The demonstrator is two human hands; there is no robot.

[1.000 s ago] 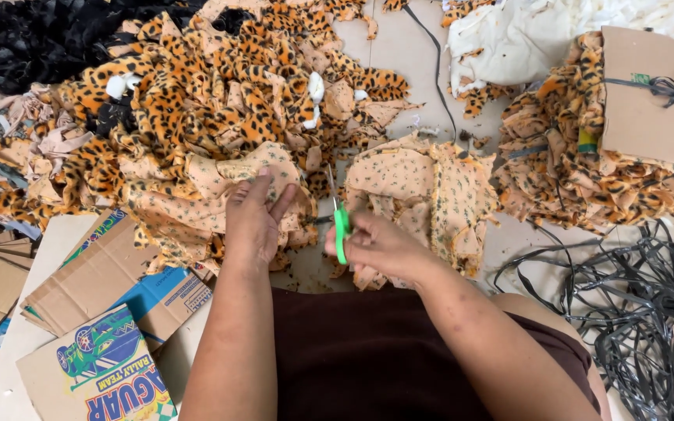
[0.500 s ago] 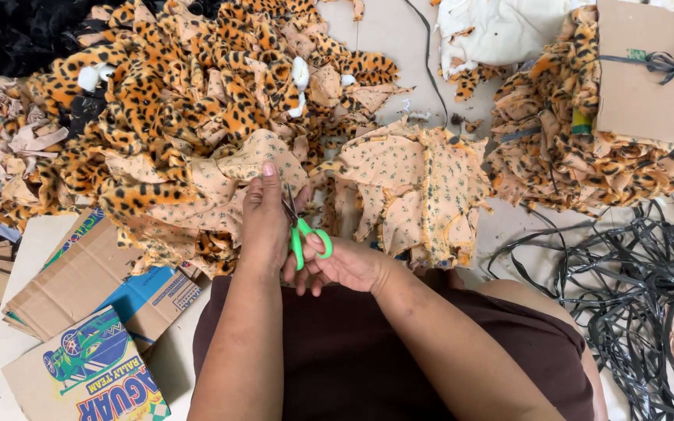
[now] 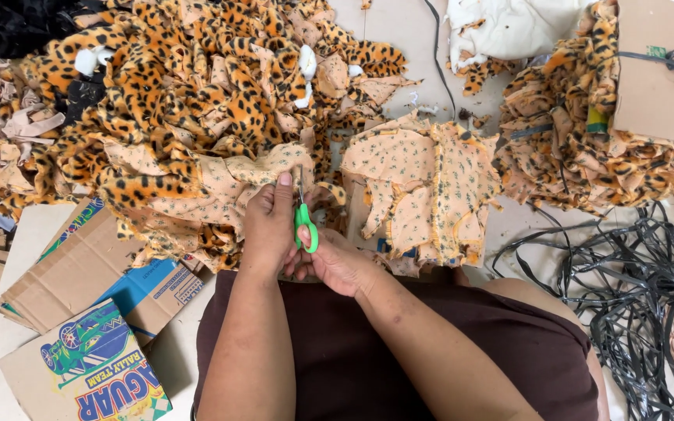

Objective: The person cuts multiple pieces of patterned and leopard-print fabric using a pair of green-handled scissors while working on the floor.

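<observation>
Since half a second ago both hands have stayed close together at the near edge of the leopard-print fabric heap (image 3: 196,101), and the scissors sit a little more upright; that heap spreads across the whole upper left of the floor, orange and black plush mixed with pale backing; to its right lies a flat stack of pale cut pieces (image 3: 431,187), and further right a second leopard pile (image 3: 579,156) carries a cardboard bundle (image 3: 661,70) tied with dark strap; a tangle of black strapping (image 3: 649,304) fills the lower right; flattened cardboard boxes (image 3: 79,312) lie at lower left; my left hand (image 3: 268,226) is closed on a fabric piece (image 3: 228,191) pulled from the heap, thumb on top pinching its pale edge; my right hand (image 3: 335,263) is clenched through the loops of the green-handled scissors (image 3: 304,222), blades pointing up into the cloth beside my left thumb; how far the blades are parted I cannot tell, as cloth and fingers cover them.
</observation>
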